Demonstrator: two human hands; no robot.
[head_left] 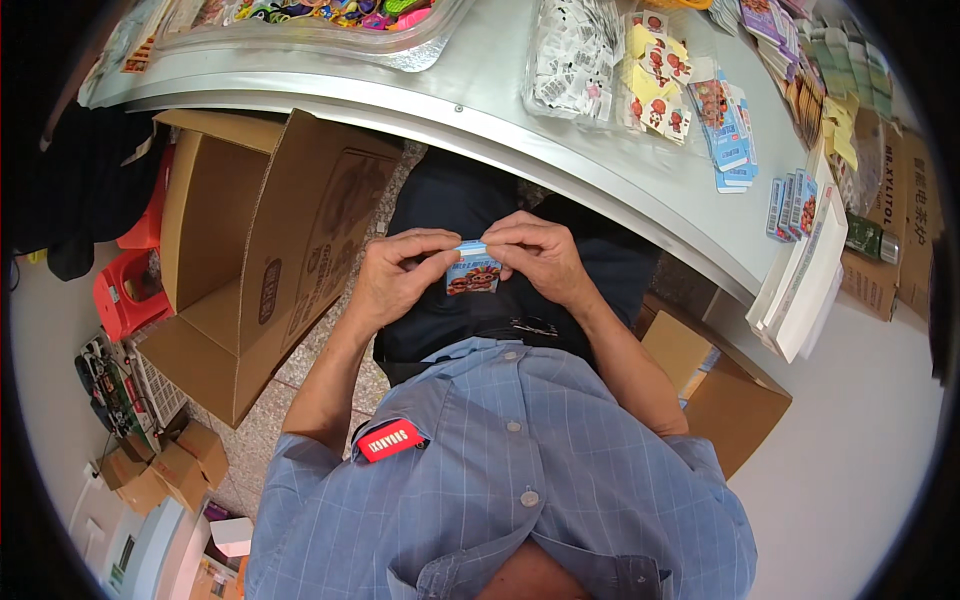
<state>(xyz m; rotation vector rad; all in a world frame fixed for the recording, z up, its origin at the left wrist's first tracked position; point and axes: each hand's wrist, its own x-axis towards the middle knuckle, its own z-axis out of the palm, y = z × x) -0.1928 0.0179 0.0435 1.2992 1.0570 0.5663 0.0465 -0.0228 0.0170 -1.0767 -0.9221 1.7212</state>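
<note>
Above my lap I hold a small blue box (473, 280) with a printed picture on its front. My left hand (405, 272) pinches its upper left corner between thumb and fingertips. At the upper right corner my right hand (538, 262) grips it the same way. Both sets of fingertips meet along the box's top edge, partly covering it. Beyond my hands, on the table (400, 100), lie flat blue cartons (732, 135). Several similar small blue boxes (792, 205) stand in a row near the table's right edge.
A clear tray (405, 50) of colourful trinkets sits at the far left of the table. Farther right are a tub of white packets (572, 65) and yellow printed packets (660, 80). Cardboard boxes (300, 250) flank my legs, and a red stool (128, 300) stands left.
</note>
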